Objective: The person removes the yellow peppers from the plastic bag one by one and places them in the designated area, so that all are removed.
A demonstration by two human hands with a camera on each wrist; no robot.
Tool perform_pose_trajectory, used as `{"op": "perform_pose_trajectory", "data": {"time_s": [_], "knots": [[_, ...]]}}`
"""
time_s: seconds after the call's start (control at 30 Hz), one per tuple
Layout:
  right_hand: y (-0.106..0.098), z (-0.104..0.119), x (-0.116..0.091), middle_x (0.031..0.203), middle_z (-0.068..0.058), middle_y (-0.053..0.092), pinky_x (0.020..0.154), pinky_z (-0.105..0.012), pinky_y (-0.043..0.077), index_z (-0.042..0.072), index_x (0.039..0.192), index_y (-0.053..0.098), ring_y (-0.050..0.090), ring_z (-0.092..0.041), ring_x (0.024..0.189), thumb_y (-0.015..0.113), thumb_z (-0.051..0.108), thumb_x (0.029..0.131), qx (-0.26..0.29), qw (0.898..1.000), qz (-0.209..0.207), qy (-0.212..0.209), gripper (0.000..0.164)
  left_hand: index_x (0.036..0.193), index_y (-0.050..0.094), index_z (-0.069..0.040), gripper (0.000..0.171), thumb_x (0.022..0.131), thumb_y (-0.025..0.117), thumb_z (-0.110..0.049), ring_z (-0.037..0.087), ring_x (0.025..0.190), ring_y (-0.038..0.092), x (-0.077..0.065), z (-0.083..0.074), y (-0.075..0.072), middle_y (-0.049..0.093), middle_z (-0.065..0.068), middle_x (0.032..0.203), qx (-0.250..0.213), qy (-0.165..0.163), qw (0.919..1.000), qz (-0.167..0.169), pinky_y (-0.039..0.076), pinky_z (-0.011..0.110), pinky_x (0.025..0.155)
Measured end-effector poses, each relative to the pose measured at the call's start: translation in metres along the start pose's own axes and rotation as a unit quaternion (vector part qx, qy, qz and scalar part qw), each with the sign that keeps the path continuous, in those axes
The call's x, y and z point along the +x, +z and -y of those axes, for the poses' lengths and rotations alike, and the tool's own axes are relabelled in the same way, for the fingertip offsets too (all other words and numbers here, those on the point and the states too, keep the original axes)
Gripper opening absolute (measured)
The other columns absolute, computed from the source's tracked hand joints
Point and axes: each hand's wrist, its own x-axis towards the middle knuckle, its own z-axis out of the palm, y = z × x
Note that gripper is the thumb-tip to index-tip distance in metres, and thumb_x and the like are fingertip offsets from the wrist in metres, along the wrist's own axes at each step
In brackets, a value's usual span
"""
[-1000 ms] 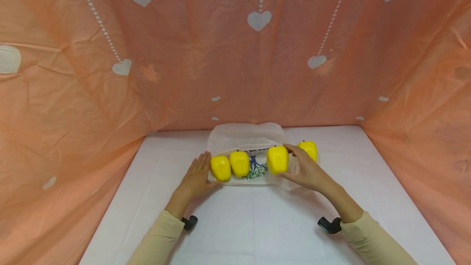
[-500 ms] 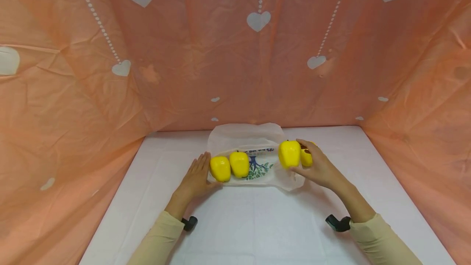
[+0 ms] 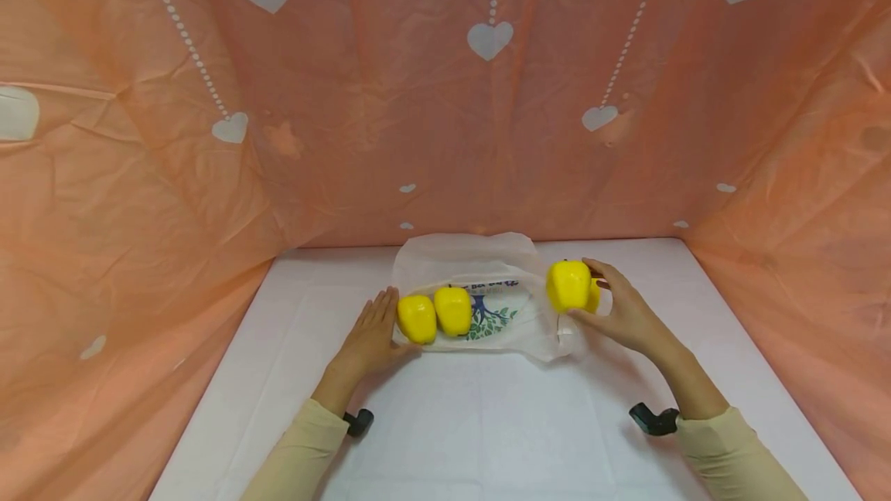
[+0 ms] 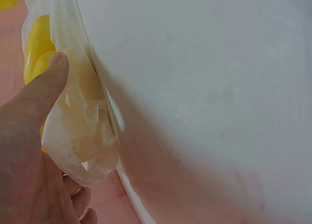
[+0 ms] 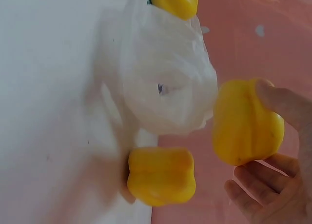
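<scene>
In the head view my right hand [image 3: 619, 308] grips a glossy, lobed yellow apple [image 3: 567, 286] between thumb and fingers, raised past the right end of a thin white plastic bag [image 3: 466, 253]. Another yellow apple [image 5: 161, 176] lies on the table below it in the right wrist view; the held one mostly hides it from the head camera. Two more yellow apples [image 3: 453, 311] sit side by side at the bag's left end. My left hand [image 3: 369, 339] rests there with straight fingers along the outermost apple [image 3: 417, 319], its thumb [image 4: 53, 80] over the plastic.
The bag carries a printed blue and green tree [image 3: 487, 315] and lies near the back of a white-covered table [image 3: 480, 416]. Orange cloth [image 3: 445, 138] with white hearts hangs behind and on both sides. A black wrist camera [image 3: 654, 419] sits on my right wrist.
My right hand has carried the apple from over the bag's printed part to the right, up beside the apple lying there. The left hand has stayed in place.
</scene>
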Motion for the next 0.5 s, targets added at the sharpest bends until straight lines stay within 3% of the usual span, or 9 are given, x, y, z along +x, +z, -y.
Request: {"op": "perform_pose_trajectory", "data": {"time_s": [0.2, 0.5], "knots": [[-0.008, -0.007, -0.001, 0.155, -0.027, 0.048, 0.117, -0.071, 0.04, -0.003, 0.161, 0.035, 0.049, -0.049, 0.139, 0.09, 0.02, 0.089, -0.005, 1.0, -0.012, 0.006, 0.093, 0.169, 0.006, 0.007, 0.117, 0.097, 0.074, -0.056, 0.039, 0.166, 0.007, -0.001, 0.0, 0.0, 0.006, 0.023, 0.179, -0.001, 0.002, 1.0, -0.001, 0.004, 0.052, 0.136], [-0.021, -0.019, -0.002, 0.148, -0.031, 0.051, 0.113, -0.07, 0.042, -0.01, 0.157, 0.037, 0.05, -0.05, 0.134, 0.09, 0.013, 0.088, -0.019, 0.999, -0.047, -0.02, 0.09, 0.169, 0.006, 0.007, 0.117, 0.097, 0.074, -0.056, 0.038, 0.166, 0.008, 0.0, 0.0, -0.001, 0.007, 0.023, 0.179, 0.001, 0.001, 1.0, -0.001, 0.004, 0.051, 0.136]]}}
